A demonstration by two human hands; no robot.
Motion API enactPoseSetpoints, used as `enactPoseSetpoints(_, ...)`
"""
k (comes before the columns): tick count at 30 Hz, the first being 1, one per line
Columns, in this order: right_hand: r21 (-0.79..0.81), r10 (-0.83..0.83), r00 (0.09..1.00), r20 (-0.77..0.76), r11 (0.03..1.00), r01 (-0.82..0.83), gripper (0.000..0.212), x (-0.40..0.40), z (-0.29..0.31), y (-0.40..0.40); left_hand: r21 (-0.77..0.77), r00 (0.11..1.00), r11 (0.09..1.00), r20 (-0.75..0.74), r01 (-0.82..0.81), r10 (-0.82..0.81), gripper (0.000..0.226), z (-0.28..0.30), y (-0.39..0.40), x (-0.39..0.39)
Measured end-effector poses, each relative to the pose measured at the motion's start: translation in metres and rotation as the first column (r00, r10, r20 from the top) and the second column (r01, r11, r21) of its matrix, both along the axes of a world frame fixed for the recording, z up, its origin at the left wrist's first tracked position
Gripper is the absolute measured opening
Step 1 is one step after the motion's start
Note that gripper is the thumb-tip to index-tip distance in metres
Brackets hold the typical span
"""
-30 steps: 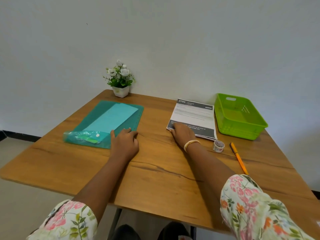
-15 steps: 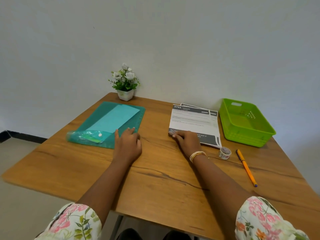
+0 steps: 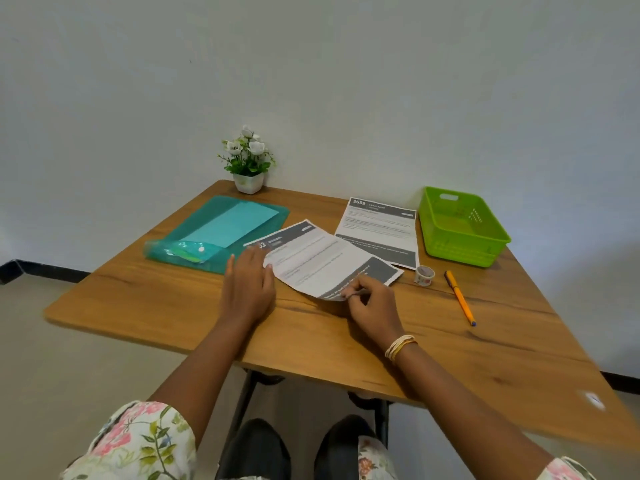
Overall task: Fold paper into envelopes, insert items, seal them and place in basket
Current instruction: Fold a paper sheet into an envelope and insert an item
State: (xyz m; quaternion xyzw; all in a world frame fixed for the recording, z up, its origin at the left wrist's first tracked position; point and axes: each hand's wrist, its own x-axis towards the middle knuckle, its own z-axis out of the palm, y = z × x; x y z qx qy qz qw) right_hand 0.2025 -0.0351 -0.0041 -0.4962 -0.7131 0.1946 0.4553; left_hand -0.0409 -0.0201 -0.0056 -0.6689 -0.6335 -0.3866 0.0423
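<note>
Bright, even, diffuse light, daylight-like; source not in view. Soft weak shadows only: a faint one under the right hand [image 3: 372, 303] and the lifted edge of the printed sheet [image 3: 322, 261], another beneath the green basket [image 3: 462, 226]. White wall [image 3: 311, 81] shades slightly grey-blue toward the left and right edges. Mild sheen on the wooden table [image 3: 173, 296], small glare on the teal plastic pouch [image 3: 183, 252]. Wide-angle distortion: table edges bow and splay toward the corners. Overall slightly soft with compression smear; print on the sheet unreadable except large numerals. Left hand [image 3: 247, 282] has slight motion blur at the fingers. Floral sleeves [image 3: 138, 441] at the bottom are soft.
</note>
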Motion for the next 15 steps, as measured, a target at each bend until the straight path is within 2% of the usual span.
enactPoseSetpoints(2,-0.054,0.012,1.0,0.023,0.998,-0.01,0.012,0.015,0.003,-0.007,-0.019,1.0,0.999,-0.01,-0.03,0.03,0.039,-0.001,-0.007,-0.002)
enactPoseSetpoints(5,-0.135,0.084,0.981,0.176,0.989,-0.06,0.018,0.038,0.014,-0.014,-0.097,0.999,0.995,-0.045,-0.025,0.021,0.043,-0.005,-0.014,-0.004)
enactPoseSetpoints(7,-0.224,0.144,0.964,0.222,0.97,-0.094,0.026,0.049,0.023,-0.016,-0.14,0.996,0.99,-0.086,-0.004,-0.009,0.043,-0.006,-0.018,-0.003)
enactPoseSetpoints(11,-0.405,0.112,0.961,0.255,0.914,0.001,0.032,0.059,0.036,-0.008,-0.243,0.99,0.969,-0.118,0.048,-0.079,0.04,-0.007,-0.024,0.001)
enactPoseSetpoints(13,-0.378,0.052,0.92,0.388,0.919,0.108,0.022,0.053,0.039,-0.001,-0.235,0.989,0.97,-0.12,0.053,-0.083,0.035,-0.008,-0.028,0.002)
enactPoseSetpoints(15,-0.279,-0.024,0.849,0.528,0.939,0.2,0.021,0.039,0.041,0.001,-0.203,0.988,0.979,-0.139,0.037,-0.066,0.033,-0.007,-0.031,0.004)
